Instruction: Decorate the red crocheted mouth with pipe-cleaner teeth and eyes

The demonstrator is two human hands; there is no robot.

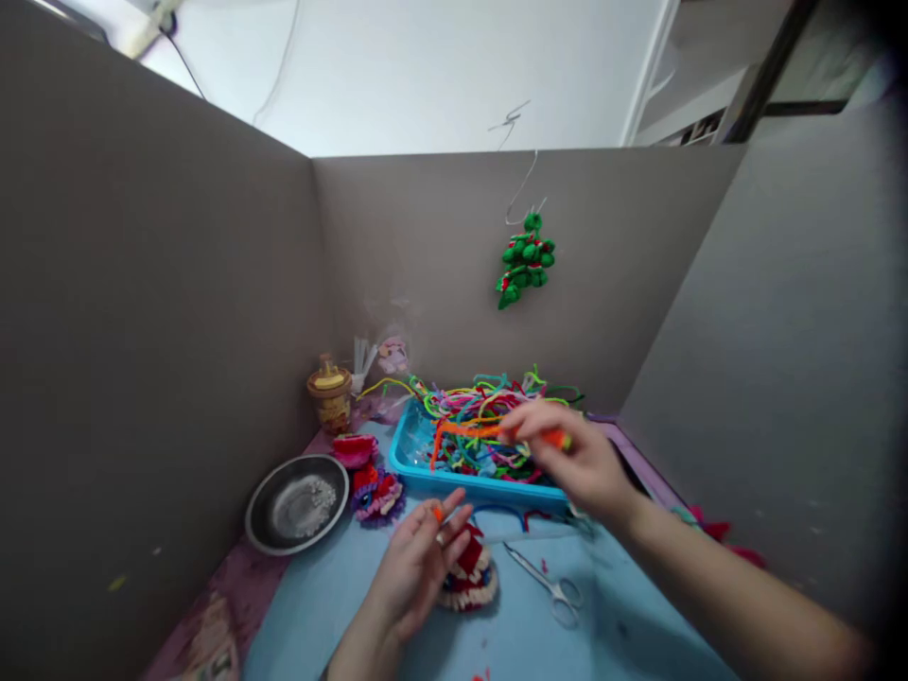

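My right hand [560, 445] is above the blue tray, fingers closed on orange pipe cleaner [461, 429]. One end of it bends down to the left; an orange piece with a yellow edge shows past the fingers on the right. Lower left, my left hand [418, 558] is palm up and pinches a small orange piece [438, 514] at the thumb and forefinger, its other fingers loosely curled. Partly behind that hand, a red, white and blue fuzzy figure [472, 577] lies on the light blue mat [525, 643]. Small scissors [543, 582] lie to its right.
The blue tray [489, 490] is heaped with many-coloured pipe cleaners. To the left are a metal bowl [259, 515] with small clear bits and red and purple fuzzy pieces [375, 492]. A brown cup [330, 407] stands behind. A green fuzzy tree [529, 253] hangs on the grey partition [418, 246].
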